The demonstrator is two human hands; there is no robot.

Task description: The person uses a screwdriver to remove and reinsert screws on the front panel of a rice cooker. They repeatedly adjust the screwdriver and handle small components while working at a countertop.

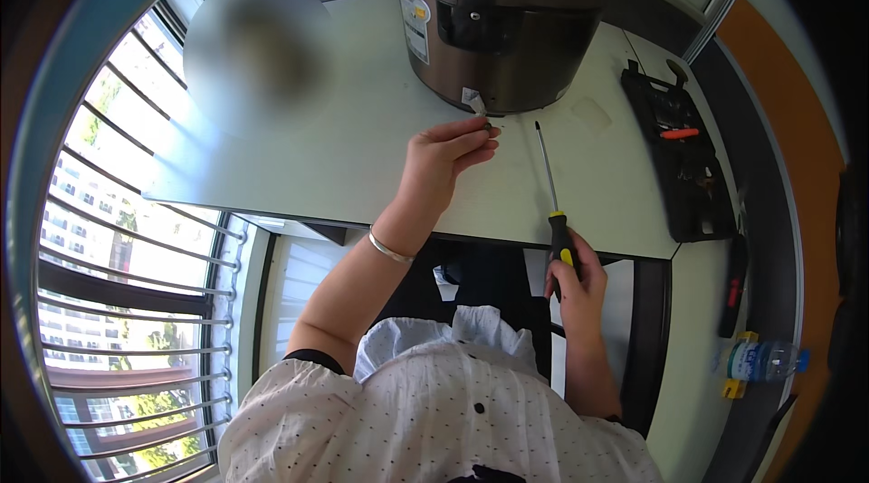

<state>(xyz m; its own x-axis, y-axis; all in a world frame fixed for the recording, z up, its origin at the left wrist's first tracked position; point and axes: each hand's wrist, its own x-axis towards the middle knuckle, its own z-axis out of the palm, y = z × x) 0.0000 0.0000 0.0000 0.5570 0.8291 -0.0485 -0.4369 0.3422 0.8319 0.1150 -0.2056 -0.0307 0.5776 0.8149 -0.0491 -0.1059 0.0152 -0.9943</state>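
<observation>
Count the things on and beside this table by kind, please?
Rice cooker: 1
Screwdriver, in the right hand: 1
Small dark part, at the left hand fingertips: 1
Open tool case: 1
Water bottle: 1
Total: 5

I see a tall rectangular sticker (415,26) on the front left wall of the rice cooker (507,21), white with a yellow patch near its top. Well right of the cooker and far below it, a clear water bottle (765,361) lies on its side, wrapped in a blue-and-white label (749,360).
</observation>
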